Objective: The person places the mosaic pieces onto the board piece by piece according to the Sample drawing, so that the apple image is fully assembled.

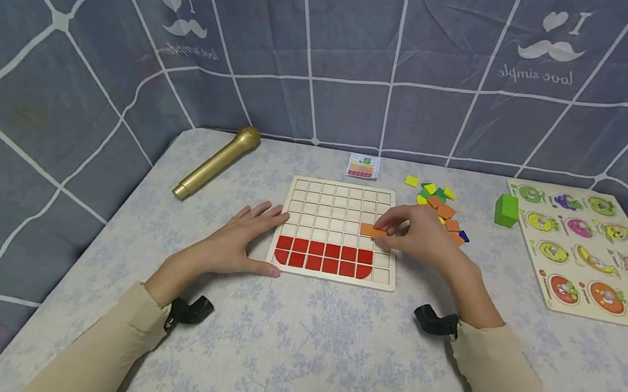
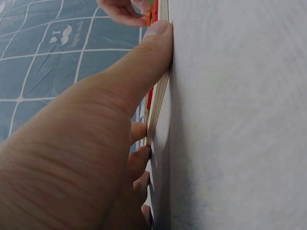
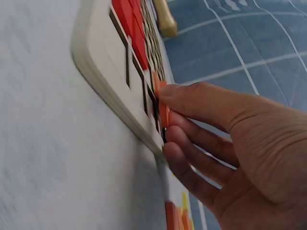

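A wooden grid board point(image 1: 341, 208) lies on the table, its two lowest rows filled with red tiles point(image 1: 322, 257). My right hand point(image 1: 414, 231) pinches an orange tile point(image 1: 372, 230) over the board's right side, about the third row from the bottom; in the right wrist view the orange tile point(image 3: 163, 112) sits between thumb and fingers against the board point(image 3: 103, 72). My left hand point(image 1: 244, 236) rests flat at the board's left edge, the thumb point(image 2: 151, 52) pressing the board's rim point(image 2: 158, 103).
A heap of loose coloured tiles point(image 1: 439, 203) lies right of the board. A green block point(image 1: 506, 210) and a fruit puzzle board point(image 1: 589, 251) are farther right. A gold microphone point(image 1: 216, 162) lies at the back left, a small pattern card point(image 1: 363, 166) behind the board.
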`<action>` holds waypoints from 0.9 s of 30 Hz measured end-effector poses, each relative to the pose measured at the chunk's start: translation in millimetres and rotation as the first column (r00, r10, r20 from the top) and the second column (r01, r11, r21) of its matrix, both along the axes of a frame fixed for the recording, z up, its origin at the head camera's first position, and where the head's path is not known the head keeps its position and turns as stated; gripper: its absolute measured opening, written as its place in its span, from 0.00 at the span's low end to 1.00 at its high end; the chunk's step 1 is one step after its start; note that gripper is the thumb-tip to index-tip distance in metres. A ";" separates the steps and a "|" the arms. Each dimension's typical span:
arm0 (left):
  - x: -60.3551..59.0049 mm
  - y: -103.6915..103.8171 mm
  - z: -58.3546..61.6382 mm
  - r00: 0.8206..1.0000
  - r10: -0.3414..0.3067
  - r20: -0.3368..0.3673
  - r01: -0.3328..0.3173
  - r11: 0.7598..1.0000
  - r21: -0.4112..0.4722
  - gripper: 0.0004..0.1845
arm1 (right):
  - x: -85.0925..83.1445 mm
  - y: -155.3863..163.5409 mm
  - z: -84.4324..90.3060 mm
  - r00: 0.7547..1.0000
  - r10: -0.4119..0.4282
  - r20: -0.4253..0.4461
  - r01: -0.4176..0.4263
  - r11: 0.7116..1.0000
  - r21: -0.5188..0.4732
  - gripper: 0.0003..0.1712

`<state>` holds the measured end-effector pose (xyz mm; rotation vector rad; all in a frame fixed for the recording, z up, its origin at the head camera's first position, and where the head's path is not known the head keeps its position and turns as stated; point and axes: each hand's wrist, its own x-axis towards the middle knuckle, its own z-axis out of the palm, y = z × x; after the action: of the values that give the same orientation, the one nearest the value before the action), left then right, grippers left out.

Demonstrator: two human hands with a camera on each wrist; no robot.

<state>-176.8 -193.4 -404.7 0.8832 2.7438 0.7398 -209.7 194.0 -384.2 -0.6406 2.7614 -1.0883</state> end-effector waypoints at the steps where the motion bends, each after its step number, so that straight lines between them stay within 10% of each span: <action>1: -0.1 -0.1 -0.2 1.000 -0.002 -0.004 0.002 1.000 0.002 0.59 | 0.8 -2.7 -0.2 1.000 0.007 0.004 -0.007 1.000 0.000 0.12; 27: 0.7 1.2 1.5 1.000 -0.004 0.001 0.004 1.000 0.001 0.59 | 8.3 -19.6 7.1 0.996 0.084 -0.039 -0.081 0.993 0.083 0.06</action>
<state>-176.1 -192.2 -403.2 0.8889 2.7402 0.7413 -201.3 174.4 -377.1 -0.7685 2.7705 -0.9515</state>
